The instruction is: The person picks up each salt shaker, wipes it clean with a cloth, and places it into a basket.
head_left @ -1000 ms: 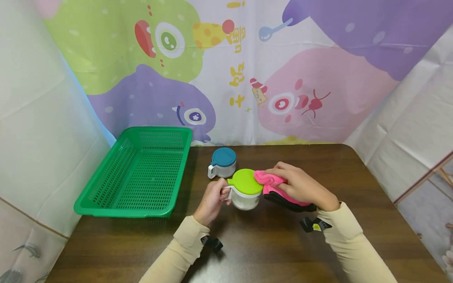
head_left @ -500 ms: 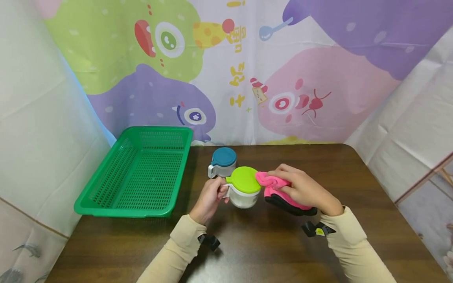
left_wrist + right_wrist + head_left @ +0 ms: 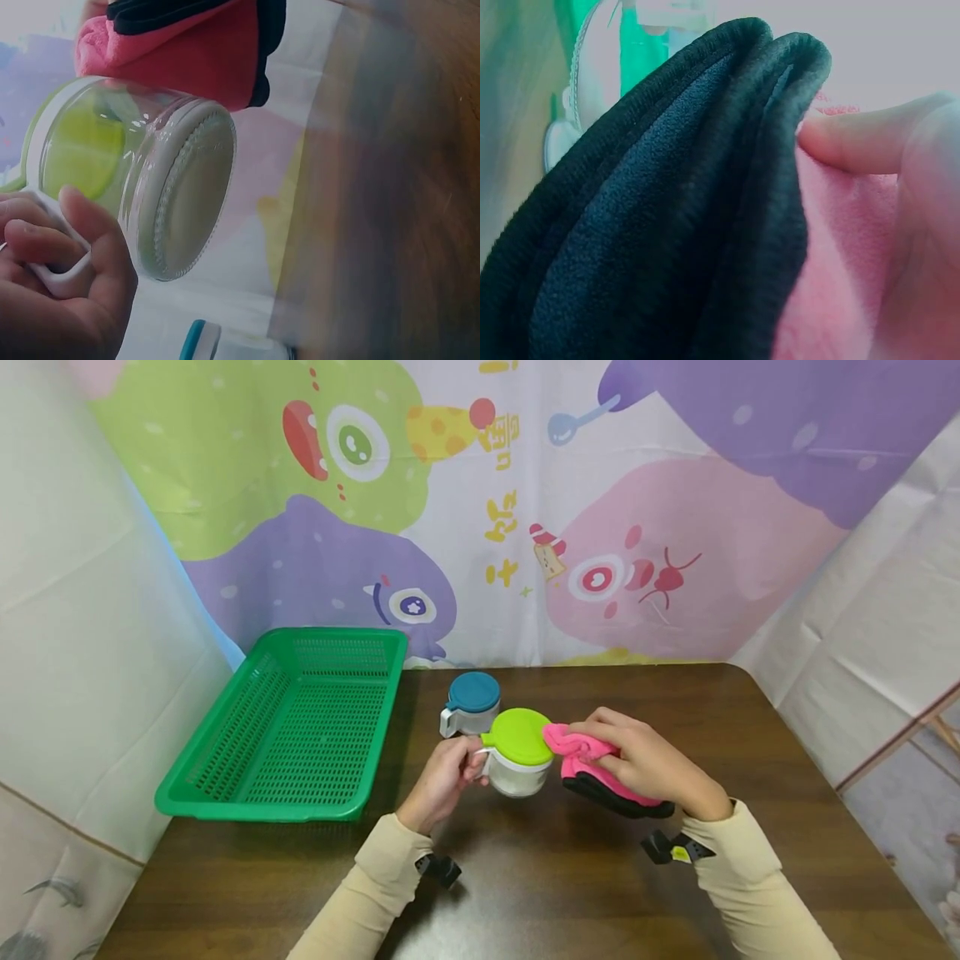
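A cartoon-printed curtain (image 3: 510, 627) hangs behind the brown wooden table (image 3: 540, 877). At the table's far left sits a green plastic basket (image 3: 262, 812) with slotted walls and floor; to its right, just behind the held jar, stands a blue-lidded jar (image 3: 476, 692) with a white handle (image 3: 448, 722), its contents too hard to make out. The lime-lidded glass jar (image 3: 519, 777) is held above the table, near its middle; through its clear side, the left wrist view shows the lid's green. The left hand (image 3: 442, 781) has its fingers wrapped around this jar's white handle. The right hand (image 3: 645, 764) grips a bunched pink cloth (image 3: 579, 747) with black edging (image 3: 617, 795), its pink end against the lid's right edge. In the right wrist view, the black folds hide much of what lies beyond.
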Motion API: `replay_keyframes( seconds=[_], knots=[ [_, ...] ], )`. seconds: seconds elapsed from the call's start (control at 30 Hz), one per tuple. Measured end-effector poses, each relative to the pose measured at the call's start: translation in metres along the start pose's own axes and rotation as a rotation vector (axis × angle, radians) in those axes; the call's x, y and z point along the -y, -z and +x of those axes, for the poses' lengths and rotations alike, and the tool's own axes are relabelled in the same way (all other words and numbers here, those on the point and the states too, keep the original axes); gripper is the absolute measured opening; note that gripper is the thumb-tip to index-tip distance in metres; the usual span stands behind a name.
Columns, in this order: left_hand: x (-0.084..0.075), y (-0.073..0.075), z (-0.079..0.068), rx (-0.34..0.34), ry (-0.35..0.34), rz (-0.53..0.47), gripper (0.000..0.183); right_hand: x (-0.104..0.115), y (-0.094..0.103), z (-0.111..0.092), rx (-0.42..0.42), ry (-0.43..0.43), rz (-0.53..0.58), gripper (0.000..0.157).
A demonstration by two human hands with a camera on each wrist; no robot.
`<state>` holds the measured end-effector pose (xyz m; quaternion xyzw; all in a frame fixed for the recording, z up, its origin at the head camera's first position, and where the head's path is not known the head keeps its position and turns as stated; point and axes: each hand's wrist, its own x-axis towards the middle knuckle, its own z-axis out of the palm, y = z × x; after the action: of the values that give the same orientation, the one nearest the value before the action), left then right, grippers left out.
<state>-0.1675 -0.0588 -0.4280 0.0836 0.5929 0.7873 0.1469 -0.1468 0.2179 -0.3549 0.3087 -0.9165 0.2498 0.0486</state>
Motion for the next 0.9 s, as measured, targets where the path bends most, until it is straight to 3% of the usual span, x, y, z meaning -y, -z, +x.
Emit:
replay_keyframes(
  seconds=[0.17, 0.37, 0.57, 0.9],
  knots=[
    [-0.001, 0.0, 0.0, -0.005, 0.004, 0.006, 0.033, -0.001, 0.0, -0.001, 0.007, -0.008, -0.002, 0.044],
    [-0.004, 0.005, 0.001, -0.047, 0.018, -0.067, 0.034, -0.005, -0.001, -0.001, 0.005, -0.004, -0.001, 0.044],
    [-0.017, 0.008, 0.001, -0.07, -0.002, -0.075, 0.033, -0.006, 0.001, -0.002, 0.005, -0.016, 0.006, 0.044],
    [-0.038, 0.011, 0.003, -0.164, -0.011, -0.107, 0.033, -0.007, 0.002, -0.003, -0.008, -0.009, 0.01, 0.042]
  ],
)
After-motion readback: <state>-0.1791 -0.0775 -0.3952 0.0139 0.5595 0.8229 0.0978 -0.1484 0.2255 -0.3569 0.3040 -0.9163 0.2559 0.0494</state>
